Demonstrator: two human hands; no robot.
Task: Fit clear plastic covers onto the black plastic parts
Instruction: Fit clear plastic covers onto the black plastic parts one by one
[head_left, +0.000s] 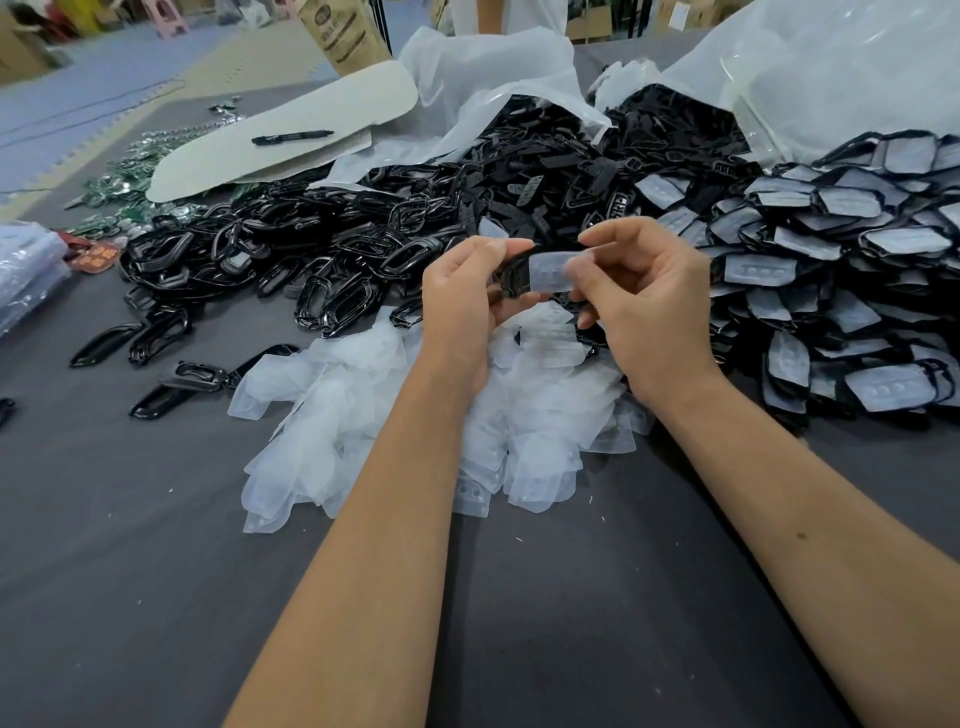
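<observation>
My left hand (462, 296) pinches a black plastic part (514, 275) by its left end, above the table. A clear plastic cover (550, 270) lies over that part, and my right hand (644, 306) pinches its right end between thumb and fingers. Under both hands lies a loose heap of clear covers (363, 415). A pile of bare black frames (291, 254) spreads to the left. On the right sits a stack of black parts with covers on them (841, 275).
The dark grey table (156, 545) extends toward me. Big clear plastic bags (831, 67) of black parts stand at the back. A pen (292, 137) lies on a pale board (280, 140) at back left, near green circuit boards (130, 171). A person stands behind the table.
</observation>
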